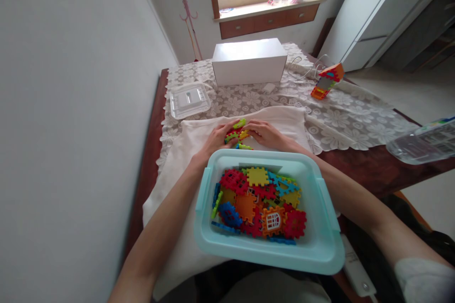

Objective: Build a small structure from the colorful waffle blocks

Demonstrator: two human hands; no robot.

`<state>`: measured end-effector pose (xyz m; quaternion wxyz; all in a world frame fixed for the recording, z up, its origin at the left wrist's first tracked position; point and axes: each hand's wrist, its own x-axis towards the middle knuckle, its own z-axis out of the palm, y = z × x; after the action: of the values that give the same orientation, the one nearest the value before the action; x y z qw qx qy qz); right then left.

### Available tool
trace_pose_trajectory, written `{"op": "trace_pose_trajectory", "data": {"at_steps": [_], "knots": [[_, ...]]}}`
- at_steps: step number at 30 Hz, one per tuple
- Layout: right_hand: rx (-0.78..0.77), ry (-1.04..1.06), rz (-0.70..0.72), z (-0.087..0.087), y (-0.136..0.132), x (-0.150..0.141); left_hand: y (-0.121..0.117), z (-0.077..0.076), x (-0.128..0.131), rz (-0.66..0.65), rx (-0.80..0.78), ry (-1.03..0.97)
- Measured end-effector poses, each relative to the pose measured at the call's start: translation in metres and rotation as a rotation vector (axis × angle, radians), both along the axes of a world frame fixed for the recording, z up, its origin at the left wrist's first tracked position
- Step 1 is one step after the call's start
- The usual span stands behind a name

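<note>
Beyond the tub, my left hand [219, 138] grips a small cluster of interlocking plastic building tiles [232, 137] in green, red and yellow. From the other side, my right hand [263, 132] has its fingers bent onto the yellow part of the same cluster. Fingers partly hide how the tiles join. Close to my body stands a light teal plastic tub [270, 258], between my forearms. Loose toothed-edge tiles [245, 206] in red, orange, blue, yellow and green fill it, one with a white window insert.
A white cloth [170, 184] lies under the work, over a lace tablecloth [231, 102]. Behind are a clear lid [190, 99], a white box [249, 64] and a small tile-built house [327, 81]. A clear plastic container [423, 142] stands right; a white power strip [357, 265] lies near me.
</note>
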<state>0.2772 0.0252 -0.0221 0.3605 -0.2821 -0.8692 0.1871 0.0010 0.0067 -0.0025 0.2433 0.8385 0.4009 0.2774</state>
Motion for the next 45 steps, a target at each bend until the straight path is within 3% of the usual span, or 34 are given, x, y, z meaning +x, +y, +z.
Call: {"op": "trace_pose_trajectory", "data": {"at_steps": [8,23,32,40,45], "knots": [[-0.053,0.014,-0.028,0.003,-0.003,-0.003,-0.001,0.001,-0.001,0.023,0.102,-0.010],[-0.185,0.191,-0.075,0.000,0.002,-0.004,-0.001,0.005,-0.001,0.028,-0.010,-0.015],[-0.133,0.267,-0.115,0.003,-0.004,-0.007,0.000,-0.001,0.001,0.052,0.005,-0.028],[-0.268,0.552,-0.219,-0.010,0.001,-0.009,0.001,-0.005,-0.002,0.051,0.018,-0.030],[-0.301,0.474,-0.163,-0.003,-0.008,-0.003,0.002,-0.005,-0.001,0.063,0.032,-0.008]]}}
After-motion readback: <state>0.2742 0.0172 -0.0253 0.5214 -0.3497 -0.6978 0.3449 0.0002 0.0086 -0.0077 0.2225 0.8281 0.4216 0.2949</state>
